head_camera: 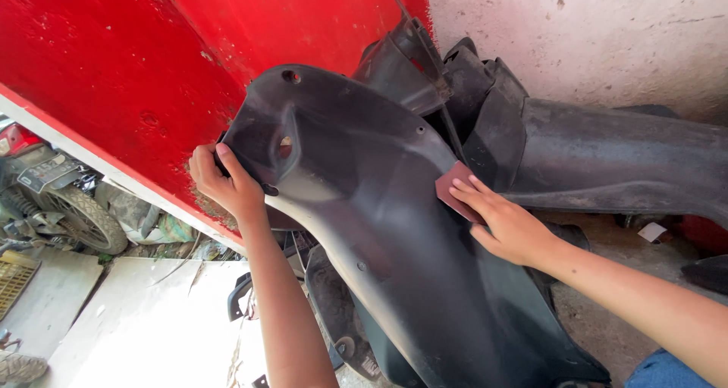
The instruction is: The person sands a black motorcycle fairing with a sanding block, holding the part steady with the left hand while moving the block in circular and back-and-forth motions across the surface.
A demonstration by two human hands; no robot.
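1. Your right hand (509,225) lies flat in the right centre of the frame. Its fingers (472,195) are stretched out close together and press a small reddish-brown sheet of sandpaper (453,185) onto the black plastic panel (379,229).
2. Your left hand (226,182) is in the left centre of the frame. Its fingers (203,164) curl around the left edge of the panel and grip it, with the thumb on the front side.
3. The panel fills the middle of the frame, from the upper centre down to the bottom right. It is tilted and leans toward the red wall (152,62).
4. More dark plastic parts (607,157) lie behind it, at the right, near the white wall (591,32).
5. In the far left of the frame a motorcycle wheel (83,217) stands on the floor.
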